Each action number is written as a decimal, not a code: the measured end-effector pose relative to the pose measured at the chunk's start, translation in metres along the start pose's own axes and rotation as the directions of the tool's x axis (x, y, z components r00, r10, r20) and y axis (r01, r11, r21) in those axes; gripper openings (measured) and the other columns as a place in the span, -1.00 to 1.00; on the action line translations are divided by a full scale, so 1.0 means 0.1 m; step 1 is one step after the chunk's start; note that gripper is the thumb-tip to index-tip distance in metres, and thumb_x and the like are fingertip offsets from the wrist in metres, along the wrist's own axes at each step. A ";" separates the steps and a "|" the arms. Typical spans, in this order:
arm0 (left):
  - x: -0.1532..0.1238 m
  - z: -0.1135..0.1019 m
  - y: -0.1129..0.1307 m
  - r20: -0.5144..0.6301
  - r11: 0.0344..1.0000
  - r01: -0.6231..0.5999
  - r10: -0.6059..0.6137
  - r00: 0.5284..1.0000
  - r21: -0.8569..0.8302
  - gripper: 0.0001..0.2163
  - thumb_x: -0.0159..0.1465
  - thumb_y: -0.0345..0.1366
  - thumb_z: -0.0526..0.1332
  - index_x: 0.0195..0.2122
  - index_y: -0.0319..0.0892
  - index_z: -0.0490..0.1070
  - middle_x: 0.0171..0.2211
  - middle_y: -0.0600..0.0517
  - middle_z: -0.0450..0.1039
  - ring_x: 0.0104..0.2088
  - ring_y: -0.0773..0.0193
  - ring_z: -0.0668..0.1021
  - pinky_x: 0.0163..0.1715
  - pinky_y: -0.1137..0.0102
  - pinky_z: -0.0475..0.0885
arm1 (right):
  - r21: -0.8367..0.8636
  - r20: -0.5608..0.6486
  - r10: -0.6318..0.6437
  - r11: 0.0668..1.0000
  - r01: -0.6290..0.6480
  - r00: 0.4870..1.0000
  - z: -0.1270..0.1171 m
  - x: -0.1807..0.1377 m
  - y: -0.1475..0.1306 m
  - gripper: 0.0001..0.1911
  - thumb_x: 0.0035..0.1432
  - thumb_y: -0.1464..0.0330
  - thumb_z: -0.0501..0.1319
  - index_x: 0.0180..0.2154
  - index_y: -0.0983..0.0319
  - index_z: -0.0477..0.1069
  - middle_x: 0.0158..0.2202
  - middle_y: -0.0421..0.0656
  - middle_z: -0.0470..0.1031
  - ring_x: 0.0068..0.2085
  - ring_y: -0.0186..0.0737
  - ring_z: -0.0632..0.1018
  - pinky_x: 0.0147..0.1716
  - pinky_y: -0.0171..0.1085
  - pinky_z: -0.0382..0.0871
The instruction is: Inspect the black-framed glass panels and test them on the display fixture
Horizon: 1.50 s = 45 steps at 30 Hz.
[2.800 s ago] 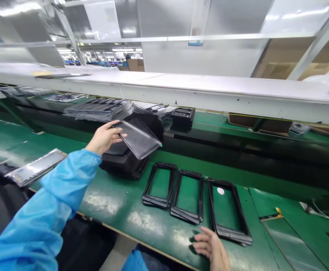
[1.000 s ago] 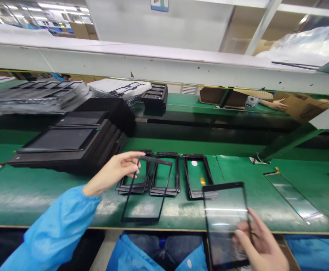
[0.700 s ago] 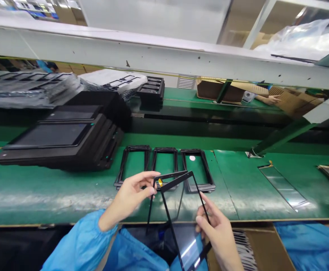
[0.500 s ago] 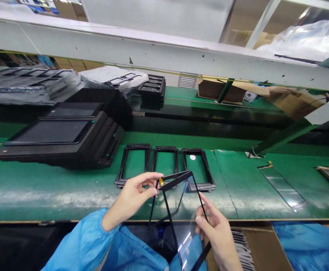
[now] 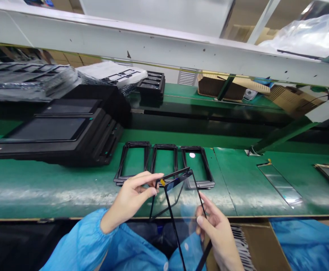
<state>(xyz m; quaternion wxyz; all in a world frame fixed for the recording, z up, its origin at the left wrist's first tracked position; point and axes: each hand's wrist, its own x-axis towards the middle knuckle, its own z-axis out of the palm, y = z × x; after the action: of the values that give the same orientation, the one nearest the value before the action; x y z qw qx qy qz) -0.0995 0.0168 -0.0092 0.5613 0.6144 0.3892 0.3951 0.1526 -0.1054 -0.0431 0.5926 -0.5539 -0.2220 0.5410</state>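
Observation:
A clear glass panel point(image 5: 185, 222) with a black border is tilted over the front edge of the bench. My right hand point(image 5: 217, 235) is closed on its right side, thumb in front and fingers behind. Pinched between the thumb and fingers of my left hand point(image 5: 132, 199) is a thin black frame point(image 5: 152, 206), at its upper left corner. The frame hangs behind the panel, and their top edges lie close together; whether they touch I cannot tell. A small yellow tab point(image 5: 162, 182) shows at the panel's top left corner, close to my left fingertips.
Three stacks of black frames, left point(image 5: 121, 163), middle point(image 5: 176, 162) and right point(image 5: 209, 173), lie on the green bench point(image 5: 68, 192). Black foam trays point(image 5: 93, 139) holding dark screens are piled left. Another glass panel point(image 5: 280, 184) lies right. A cardboard box point(image 5: 262, 244) stands below the edge.
The top of the glass panel has turned slightly and a narrow gap shows between it and the frame's top bar. Both hands keep their grips. The whole view has shifted slightly.

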 end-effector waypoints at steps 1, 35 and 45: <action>0.00 0.01 -0.01 0.003 1.000 -0.006 0.006 1.000 0.003 -0.64 0.33 -0.37 0.37 0.10 0.18 0.65 -0.24 0.06 0.49 -0.24 0.26 0.61 -0.27 0.45 0.56 | -0.001 -0.002 0.002 1.000 -0.002 1.000 0.00 0.00 0.00 -0.37 -0.06 0.27 0.58 0.10 -0.09 0.63 -0.43 -0.29 0.54 -0.64 -0.38 0.53 -0.71 -0.47 0.28; -0.04 0.21 -0.06 -0.092 0.967 0.029 -0.054 0.994 -0.251 -0.69 0.28 -0.35 0.43 0.05 -0.03 0.69 -0.28 0.01 0.53 -0.31 0.24 0.61 -0.32 0.37 0.62 | 0.029 -0.040 0.053 0.998 -0.052 0.998 0.06 0.00 0.09 -0.36 -0.11 0.20 0.60 0.08 -0.03 0.64 -0.41 -0.27 0.52 -0.66 -0.39 0.47 -0.74 -0.47 0.22; 0.00 0.24 -0.04 -0.144 0.936 0.021 -0.076 0.987 -0.352 -0.68 0.23 -0.31 0.49 0.03 -0.07 0.69 -0.30 -0.03 0.63 -0.34 0.21 0.66 -0.37 0.37 0.65 | 0.038 -0.031 0.062 0.997 -0.060 0.998 0.07 -0.01 0.10 -0.33 -0.12 0.22 0.61 0.10 -0.04 0.64 -0.43 -0.27 0.53 -0.65 -0.39 0.47 -0.74 -0.47 0.23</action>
<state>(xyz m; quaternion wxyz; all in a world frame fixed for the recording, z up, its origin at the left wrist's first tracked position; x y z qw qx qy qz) -0.0776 0.0082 -0.0141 0.6390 0.4624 0.3704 0.4906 0.1418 -0.1054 -0.0497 0.5895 -0.5582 -0.1852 0.5538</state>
